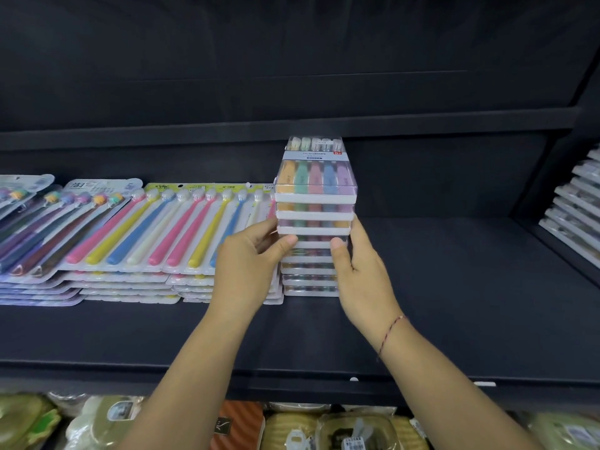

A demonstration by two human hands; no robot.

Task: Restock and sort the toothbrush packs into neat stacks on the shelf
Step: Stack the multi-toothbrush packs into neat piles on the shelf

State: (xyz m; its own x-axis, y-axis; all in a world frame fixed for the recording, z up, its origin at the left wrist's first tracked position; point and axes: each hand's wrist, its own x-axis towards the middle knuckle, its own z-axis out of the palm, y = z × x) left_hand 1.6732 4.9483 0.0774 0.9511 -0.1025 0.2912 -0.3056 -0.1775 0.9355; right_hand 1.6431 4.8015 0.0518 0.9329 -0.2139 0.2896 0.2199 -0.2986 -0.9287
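Toppling is the danger: flat blister packs lie just left of the tall stack of boxed toothbrush packs on the shelf, whose sides the left hand and right hand clasp mid-height, so uneven squeezing may skew its upper boxes.

Shop: shelf of toothbrush packs

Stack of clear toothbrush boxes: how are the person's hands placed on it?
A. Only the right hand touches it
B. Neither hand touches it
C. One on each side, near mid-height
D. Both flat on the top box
C: the left hand and the right hand hold opposite sides of the stack of clear toothbrush boxes near its middle, with the thumbs on the front edges.
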